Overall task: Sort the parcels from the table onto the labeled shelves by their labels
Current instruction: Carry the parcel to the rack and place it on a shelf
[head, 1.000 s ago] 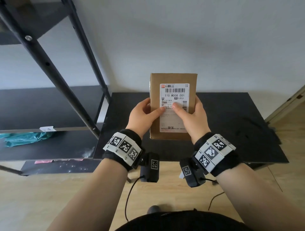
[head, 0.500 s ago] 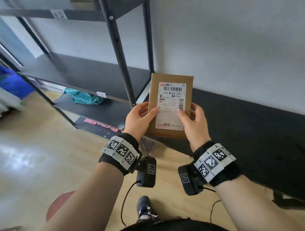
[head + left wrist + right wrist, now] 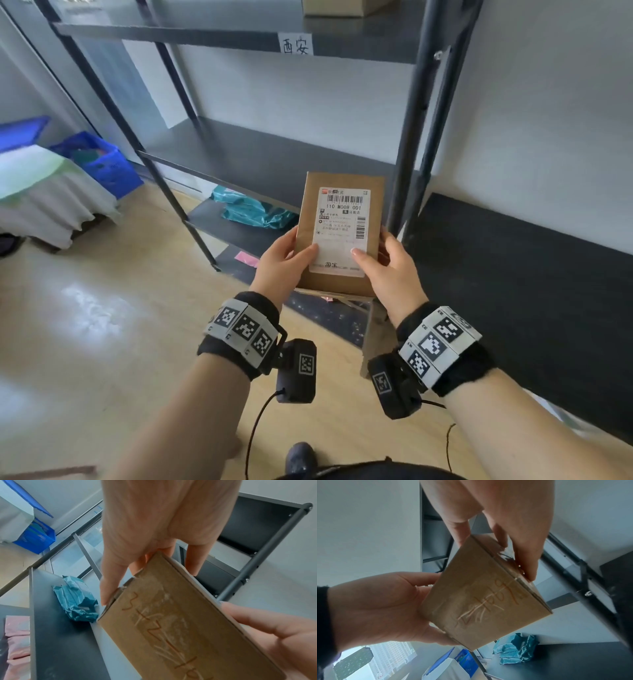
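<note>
A brown cardboard parcel (image 3: 342,219) with a white shipping label is held upright in front of the dark metal shelf rack (image 3: 260,161). My left hand (image 3: 284,263) grips its left edge, thumb on the label. My right hand (image 3: 387,263) grips the right edge the same way. The wrist views show the parcel's (image 3: 171,626) back with red handwriting (image 3: 488,604). A handwritten paper label (image 3: 296,44) is stuck on the upper shelf's front edge. A teal plastic parcel (image 3: 250,212) lies on the lower shelf, and a pink parcel (image 3: 246,258) lies below it.
The black table (image 3: 513,274) stands to the right of the rack. Another cardboard box (image 3: 339,7) sits on the upper shelf. Blue crates (image 3: 99,161) and a cloth-covered stand (image 3: 51,195) are at the left on the wooden floor.
The view has swung left from the table to the shelf rack. Both hands keep holding the parcel, now in front of the rack's right post.
</note>
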The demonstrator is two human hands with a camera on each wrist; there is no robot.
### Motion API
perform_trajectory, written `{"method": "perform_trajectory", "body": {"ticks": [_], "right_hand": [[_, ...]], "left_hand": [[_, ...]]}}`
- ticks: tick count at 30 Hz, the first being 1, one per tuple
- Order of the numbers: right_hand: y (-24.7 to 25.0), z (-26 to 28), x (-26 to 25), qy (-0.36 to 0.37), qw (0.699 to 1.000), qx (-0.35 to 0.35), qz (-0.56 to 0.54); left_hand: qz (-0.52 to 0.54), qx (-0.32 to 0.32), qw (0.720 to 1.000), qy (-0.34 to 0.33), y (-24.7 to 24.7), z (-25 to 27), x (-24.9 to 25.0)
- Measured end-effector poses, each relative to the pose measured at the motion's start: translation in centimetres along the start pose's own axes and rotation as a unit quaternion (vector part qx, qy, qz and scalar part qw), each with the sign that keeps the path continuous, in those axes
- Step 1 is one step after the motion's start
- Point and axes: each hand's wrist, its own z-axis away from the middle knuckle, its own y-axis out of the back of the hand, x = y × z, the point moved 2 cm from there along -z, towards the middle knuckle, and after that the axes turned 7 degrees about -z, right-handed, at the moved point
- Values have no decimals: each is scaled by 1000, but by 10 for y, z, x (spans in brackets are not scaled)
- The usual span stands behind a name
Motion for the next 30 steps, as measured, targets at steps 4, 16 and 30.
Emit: {"method": "perform_trajectory", "body": {"ticks": [4, 16, 30], "right_hand": [[-51, -21, -9, 11, 998, 53, 9], [-86, -133, -4, -31, 994, 106, -27], [-76, -272, 12, -85, 979, 182, 33]], "left_hand": [[-27, -31, 999, 2, 47, -39, -2], [-110, -88, 988, -63, 63, -177, 16], [-292, -243, 920, -98, 21, -338, 30]]}}
